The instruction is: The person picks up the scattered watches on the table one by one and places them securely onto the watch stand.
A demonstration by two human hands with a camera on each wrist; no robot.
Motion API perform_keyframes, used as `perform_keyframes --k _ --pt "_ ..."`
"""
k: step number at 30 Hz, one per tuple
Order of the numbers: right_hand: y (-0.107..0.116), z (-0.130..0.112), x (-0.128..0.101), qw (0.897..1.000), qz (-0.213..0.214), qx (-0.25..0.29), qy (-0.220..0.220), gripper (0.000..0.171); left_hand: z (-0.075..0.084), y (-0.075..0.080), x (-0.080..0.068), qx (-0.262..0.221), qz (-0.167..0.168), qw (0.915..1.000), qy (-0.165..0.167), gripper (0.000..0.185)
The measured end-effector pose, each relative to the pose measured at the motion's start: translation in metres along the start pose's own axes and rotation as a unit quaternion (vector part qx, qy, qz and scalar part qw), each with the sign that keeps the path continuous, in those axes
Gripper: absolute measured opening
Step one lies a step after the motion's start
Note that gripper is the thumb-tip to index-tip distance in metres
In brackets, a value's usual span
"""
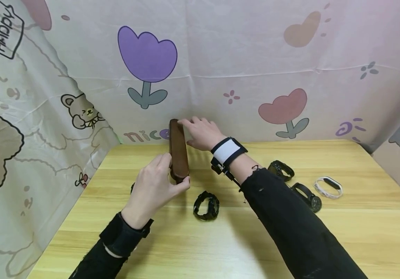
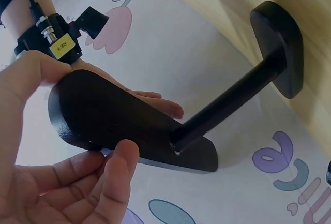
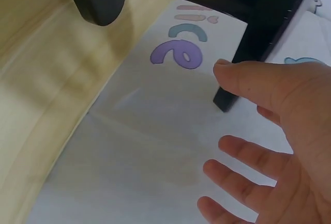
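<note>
A T-shaped watch stand with a brown top bar [image 1: 179, 151] stands at the back of the table; its black post [image 2: 227, 100] and small rounded foot [image 2: 279, 48] show in the left wrist view. My left hand [image 1: 154, 186] pinches the near end of the bar between thumb and fingers. At the far end, my right hand [image 1: 203, 133] touches the bar, its other fingers spread apart, as the right wrist view shows. A black watch [image 1: 206, 206] lies on the table just right of my left hand.
Right of the stand, partly behind my right sleeve, lie two more black watches [image 1: 281, 170] [image 1: 306, 197] and a white fitness band [image 1: 328, 187]. A dark thing [image 1: 132, 188] peeks out behind my left hand. Printed cloth [image 1: 214, 46] hangs along the table's back edge.
</note>
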State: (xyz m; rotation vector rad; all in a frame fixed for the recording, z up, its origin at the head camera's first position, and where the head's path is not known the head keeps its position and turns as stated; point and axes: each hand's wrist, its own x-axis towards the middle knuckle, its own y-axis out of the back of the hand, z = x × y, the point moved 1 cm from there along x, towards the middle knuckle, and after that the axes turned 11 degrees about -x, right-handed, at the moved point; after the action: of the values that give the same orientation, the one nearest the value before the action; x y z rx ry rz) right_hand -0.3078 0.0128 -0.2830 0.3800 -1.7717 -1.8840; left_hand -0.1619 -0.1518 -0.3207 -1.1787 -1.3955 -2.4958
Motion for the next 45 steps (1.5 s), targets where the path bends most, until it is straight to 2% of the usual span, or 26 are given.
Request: perform_keyframes --k 10,17,27,36,42,45 --pt "-0.006 -0.008 0.014 1.0 0.001 -0.029 -0.006 0.071 -0.003 0.001 0.0 -0.006 -0.002 0.9999 -0.009 0.041" --pt "-0.011 -0.006 0.025 0.999 -0.013 -0.037 -0.008 0.075 -0.009 0.005 0.0 -0.008 -0.007 0.9999 -0.01 0.041" --pt "-0.003 0.005 0.024 1.0 -0.002 -0.024 -0.012 0.07 -0.02 0.015 0.004 -0.007 -0.015 0.9997 -0.017 0.043" --pt "0.0 0.013 0.023 1.0 0.014 0.007 0.007 0.064 -0.031 0.024 0.004 -0.012 -0.03 0.9994 0.016 0.038" --pt "-0.005 0.022 0.026 0.999 0.007 0.032 0.031 0.066 -0.038 0.029 0.004 -0.015 -0.041 0.9984 0.036 0.032" --pt "-0.009 0.028 0.027 0.998 0.017 0.041 0.043 0.065 -0.042 0.031 0.004 -0.015 -0.047 0.9978 0.044 0.03"
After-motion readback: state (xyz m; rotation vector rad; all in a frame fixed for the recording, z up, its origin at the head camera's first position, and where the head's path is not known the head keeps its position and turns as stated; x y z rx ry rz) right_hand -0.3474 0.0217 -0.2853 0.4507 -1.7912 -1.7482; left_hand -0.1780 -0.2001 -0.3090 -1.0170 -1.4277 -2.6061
